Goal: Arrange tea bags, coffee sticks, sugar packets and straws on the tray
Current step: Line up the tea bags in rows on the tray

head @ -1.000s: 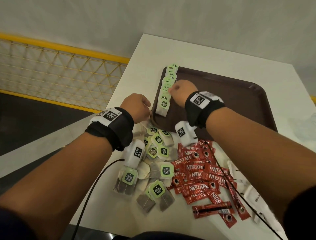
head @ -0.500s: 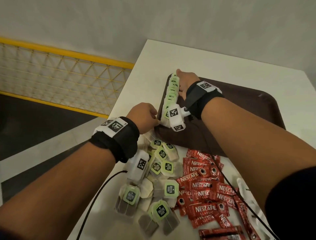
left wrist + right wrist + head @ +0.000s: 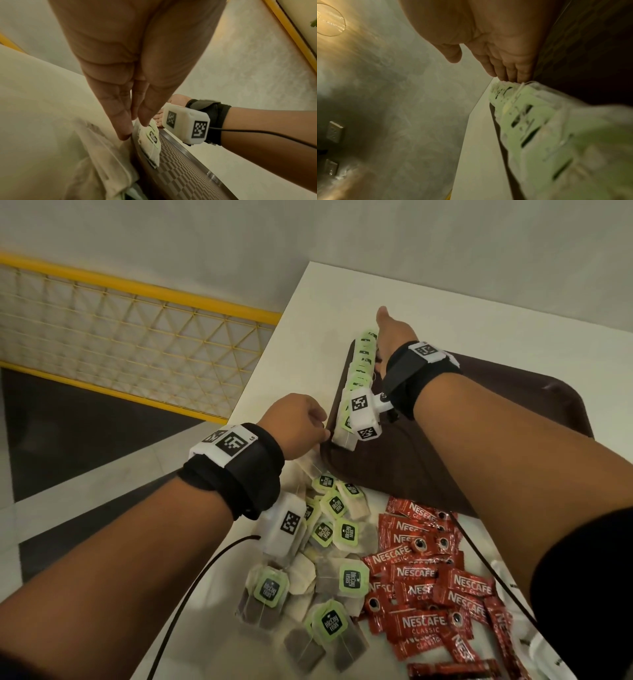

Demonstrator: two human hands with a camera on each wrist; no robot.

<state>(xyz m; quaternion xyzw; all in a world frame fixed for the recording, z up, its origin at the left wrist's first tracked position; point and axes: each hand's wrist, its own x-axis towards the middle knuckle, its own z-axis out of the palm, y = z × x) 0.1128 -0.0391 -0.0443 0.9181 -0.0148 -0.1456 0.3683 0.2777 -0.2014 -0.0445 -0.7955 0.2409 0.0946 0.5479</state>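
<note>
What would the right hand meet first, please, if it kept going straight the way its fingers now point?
Probably nothing soon: the right hand points past the tray's far end, over bare table toward the wall. The row of tea bags lies alongside. Depth is unclear.

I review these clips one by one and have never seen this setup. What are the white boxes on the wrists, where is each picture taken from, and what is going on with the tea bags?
No machine: a person works bare-handed. The white boxes are wrist cameras; one picture comes from a head camera, two from the wrists. On the table lie loose tea bags and red coffee sticks, beside a brown tray. A row of tea bags lines the tray's left edge. The right hand, fingers straight, rests alongside that row. The left hand touches the tray's near corner; neither hand visibly holds anything.
</note>
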